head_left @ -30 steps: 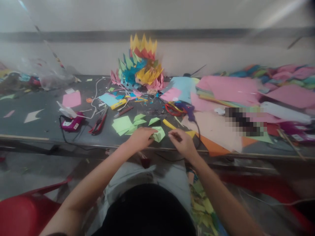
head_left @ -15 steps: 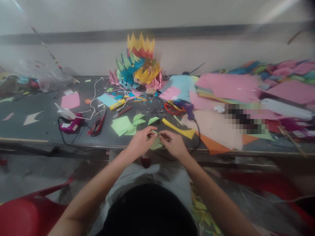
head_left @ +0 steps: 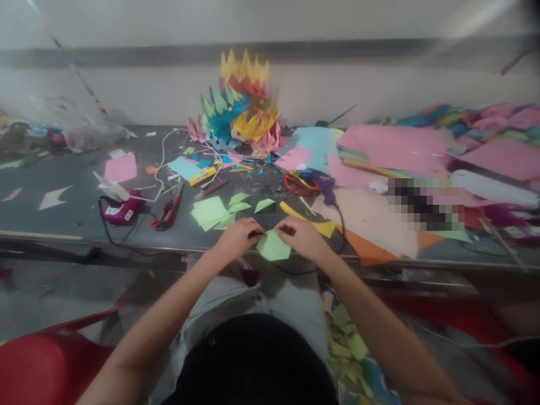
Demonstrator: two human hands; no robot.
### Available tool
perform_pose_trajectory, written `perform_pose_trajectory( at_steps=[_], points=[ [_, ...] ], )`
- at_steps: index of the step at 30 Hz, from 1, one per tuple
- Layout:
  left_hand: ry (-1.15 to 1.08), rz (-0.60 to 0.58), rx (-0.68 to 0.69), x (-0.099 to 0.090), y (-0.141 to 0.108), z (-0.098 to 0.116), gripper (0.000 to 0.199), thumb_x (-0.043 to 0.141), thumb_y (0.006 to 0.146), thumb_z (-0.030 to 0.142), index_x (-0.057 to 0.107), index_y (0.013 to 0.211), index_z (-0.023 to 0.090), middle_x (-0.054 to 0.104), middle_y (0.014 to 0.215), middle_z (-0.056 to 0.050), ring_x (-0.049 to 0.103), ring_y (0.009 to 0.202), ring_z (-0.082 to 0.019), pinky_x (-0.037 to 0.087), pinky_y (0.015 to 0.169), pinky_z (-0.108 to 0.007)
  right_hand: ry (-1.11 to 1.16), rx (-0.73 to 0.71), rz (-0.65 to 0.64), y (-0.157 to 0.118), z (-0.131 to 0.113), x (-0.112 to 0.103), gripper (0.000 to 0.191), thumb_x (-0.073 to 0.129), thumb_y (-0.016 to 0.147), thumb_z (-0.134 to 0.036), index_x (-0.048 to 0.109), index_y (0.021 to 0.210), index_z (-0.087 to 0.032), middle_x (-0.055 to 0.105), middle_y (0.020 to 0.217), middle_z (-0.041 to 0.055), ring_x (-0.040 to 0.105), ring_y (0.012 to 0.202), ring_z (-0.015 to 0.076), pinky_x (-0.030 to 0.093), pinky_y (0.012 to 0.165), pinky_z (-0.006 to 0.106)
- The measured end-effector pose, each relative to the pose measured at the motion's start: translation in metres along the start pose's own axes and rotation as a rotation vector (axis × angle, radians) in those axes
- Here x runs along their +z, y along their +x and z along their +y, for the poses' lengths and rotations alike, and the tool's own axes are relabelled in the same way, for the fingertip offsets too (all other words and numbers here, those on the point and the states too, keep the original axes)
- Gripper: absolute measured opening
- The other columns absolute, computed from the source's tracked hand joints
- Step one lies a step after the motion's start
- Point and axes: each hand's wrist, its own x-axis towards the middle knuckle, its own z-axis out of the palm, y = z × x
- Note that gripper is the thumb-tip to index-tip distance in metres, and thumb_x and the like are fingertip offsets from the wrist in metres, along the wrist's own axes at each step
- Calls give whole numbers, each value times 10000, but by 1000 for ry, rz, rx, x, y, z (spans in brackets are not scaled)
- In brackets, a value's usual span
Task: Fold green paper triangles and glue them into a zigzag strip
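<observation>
A light green paper piece (head_left: 274,246) is pinched between both hands at the table's front edge. My left hand (head_left: 241,236) grips its upper left side, fingers closed. On the upper right side, my right hand (head_left: 301,237) holds the same paper between thumb and fingers. Just beyond the hands lie a stack of green paper squares (head_left: 208,212), some folded green pieces (head_left: 238,202) and a yellow paper strip (head_left: 310,218). A colourful folded-paper construction (head_left: 244,112) with pointed petals stands at the back.
Red-handled pliers (head_left: 169,208) and a magenta device (head_left: 122,208) with a cable lie left on the dark table (head_left: 84,225). To the right are a purple glue gun (head_left: 324,185), pink sheets (head_left: 396,147) and an orange sheet (head_left: 367,247). A red chair (head_left: 46,365) stands lower left.
The green paper between my hands has turned and now shows a broader flat face. Both hands have moved slightly apart, still gripping it.
</observation>
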Motion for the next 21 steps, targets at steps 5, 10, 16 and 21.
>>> perform_pose_trajectory(
  at_steps=[5, 10, 16, 21],
  points=[
    [76, -40, -6, -3, 3, 4, 146, 543, 830, 231, 678, 877, 199, 641, 873, -32, 586, 845, -157, 447, 736, -257, -25, -152, -115, 10, 14, -7, 181, 522, 770, -187, 677, 862, -206, 670, 808, 31, 599, 719, 143, 452, 653, 259],
    [157, -14, -76, -3, 5, 13, 126, 558, 814, 211, 670, 872, 203, 653, 876, -18, 597, 831, -160, 442, 691, -241, -39, -299, -151, 13, 21, -11, 203, 489, 806, -187, 686, 845, -211, 688, 886, 43, 621, 836, 168, 464, 768, 288],
    [193, 0, -40, 0, 3, 17, 139, 533, 835, 199, 668, 864, 211, 655, 876, -19, 597, 857, -159, 434, 707, -236, -76, -366, -152, 9, 25, -13, 224, 466, 840, -233, 690, 832, -225, 693, 915, 49, 630, 865, 172, 473, 796, 287],
    [294, -18, 50, 3, 2, 13, 171, 491, 868, 215, 662, 872, 208, 630, 846, -32, 584, 838, -157, 426, 725, -244, -145, -427, -211, 9, 29, -16, 240, 453, 852, -256, 688, 886, -224, 683, 961, 69, 621, 912, 189, 472, 828, 308]
  ],
)
